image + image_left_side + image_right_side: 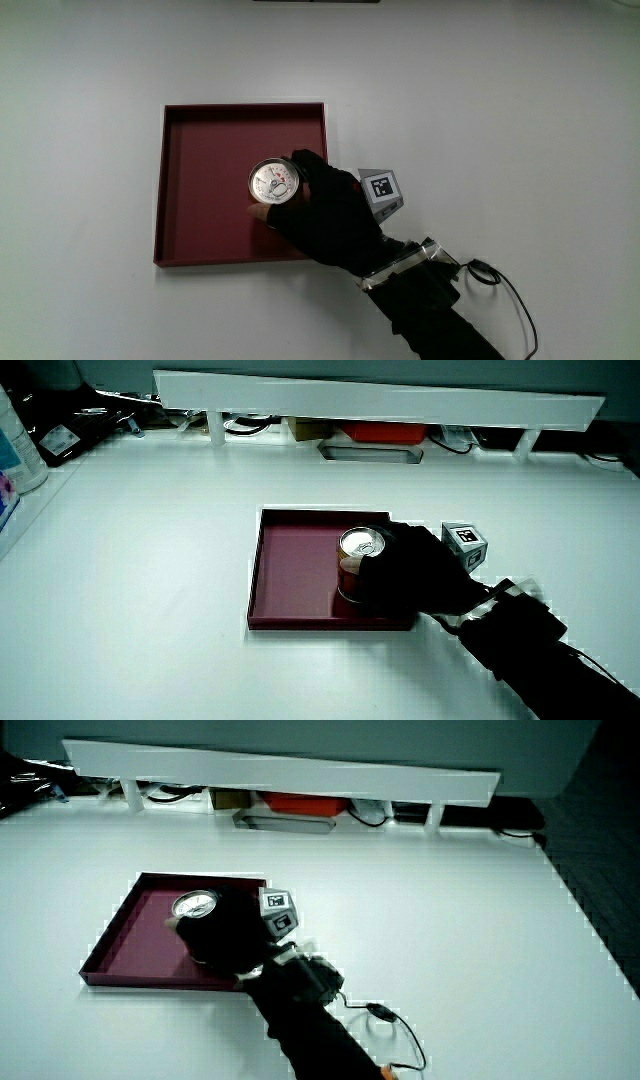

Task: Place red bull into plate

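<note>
A dark red square plate [200, 150] lies on the white table; both side views show it too [285, 575] [130, 935]. A Red Bull can [274, 181] stands upright inside the plate, its silver top facing up [360, 545] [194, 905]. The hand [325, 215] in the black glove is wrapped around the can's side, fingers curled on it. The can's base appears to rest on the plate floor. The patterned cube [384, 190] sits on the back of the hand. The forearm [430, 310] reaches in from the person's edge of the table.
A low white partition [380, 400] runs along the table's edge farthest from the person, with boxes and cables under it. A black cable [505, 290] trails from the wrist. A white bottle [20, 450] stands at the table's corner near the partition.
</note>
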Demonstrator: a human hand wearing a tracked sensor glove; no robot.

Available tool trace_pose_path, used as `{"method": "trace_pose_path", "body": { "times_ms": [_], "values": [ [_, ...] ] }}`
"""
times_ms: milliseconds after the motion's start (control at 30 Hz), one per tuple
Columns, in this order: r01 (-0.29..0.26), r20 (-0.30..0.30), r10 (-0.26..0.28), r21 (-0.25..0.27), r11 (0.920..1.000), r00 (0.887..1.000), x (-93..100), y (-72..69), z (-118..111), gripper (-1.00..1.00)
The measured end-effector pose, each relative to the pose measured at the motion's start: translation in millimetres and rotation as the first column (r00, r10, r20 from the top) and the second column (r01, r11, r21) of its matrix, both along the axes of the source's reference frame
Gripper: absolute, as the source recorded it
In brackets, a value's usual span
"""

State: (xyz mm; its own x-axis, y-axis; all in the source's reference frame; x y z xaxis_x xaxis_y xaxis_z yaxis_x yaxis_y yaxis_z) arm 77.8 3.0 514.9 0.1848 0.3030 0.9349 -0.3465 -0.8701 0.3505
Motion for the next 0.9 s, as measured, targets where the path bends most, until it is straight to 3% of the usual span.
{"method": "trace_pose_path", "body": {
  "times_ms": [100, 633, 900],
  "values": [
    [0.003, 0.013, -0.003, -0.030, 0.9995, 1.000, -0.6, 1.1, 4, 0.00],
    [0.011, 0.029, -0.009, -0.050, 0.9987, 1.000, 1.2, 2.3, 10, 0.00],
    [0.000, 0.032, 0.001, -0.052, 0.9986, 0.999, 1.7, 3.4, 14, -0.29]
  ]
}}
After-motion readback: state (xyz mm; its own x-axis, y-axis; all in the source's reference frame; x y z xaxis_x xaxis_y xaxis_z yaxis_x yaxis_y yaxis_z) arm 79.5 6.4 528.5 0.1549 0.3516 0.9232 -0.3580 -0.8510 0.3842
